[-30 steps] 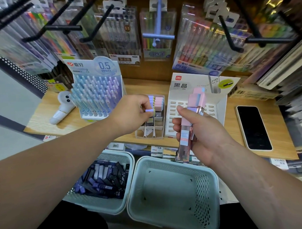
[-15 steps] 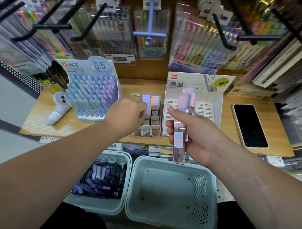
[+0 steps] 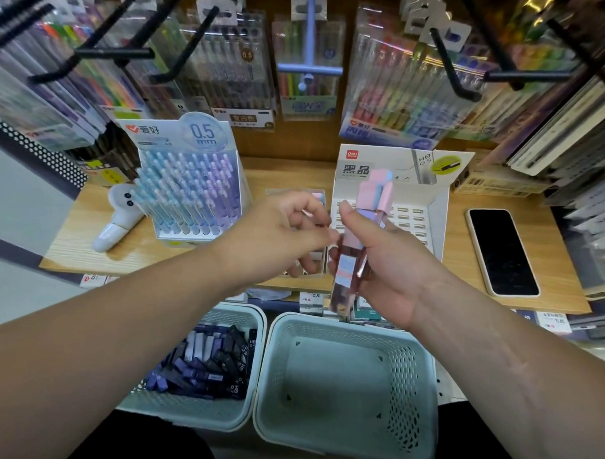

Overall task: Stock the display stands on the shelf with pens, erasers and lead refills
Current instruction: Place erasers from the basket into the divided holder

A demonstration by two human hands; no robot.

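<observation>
My right hand point(image 3: 391, 271) grips a bundle of stick erasers point(image 3: 375, 192) with pink, blue and lilac tops, held upright over the shelf edge. My left hand point(image 3: 277, 237) is right beside the bundle, thumb and forefinger parted a little, and nothing shows between them. Behind it, mostly hidden, stands the clear eraser tray point(image 3: 317, 195). The white lead refill stand point(image 3: 410, 211) sits behind the bundle with open slots. At the left, the 0.5 mm pen stand point(image 3: 190, 192) is full of blue and purple pens.
Two pale green baskets sit below the shelf: the left one point(image 3: 232, 413) holds several dark lead refill boxes point(image 3: 210, 366), the right one point(image 3: 346, 434) holds nothing. A phone point(image 3: 504, 253) lies on the shelf at the right, a white handheld device point(image 3: 115, 218) at the left. Black hooks with pen packs hang overhead.
My left hand put a lilac eraser down at the tray and has come back to the bundle in my right hand. The right hand kept its grip.
</observation>
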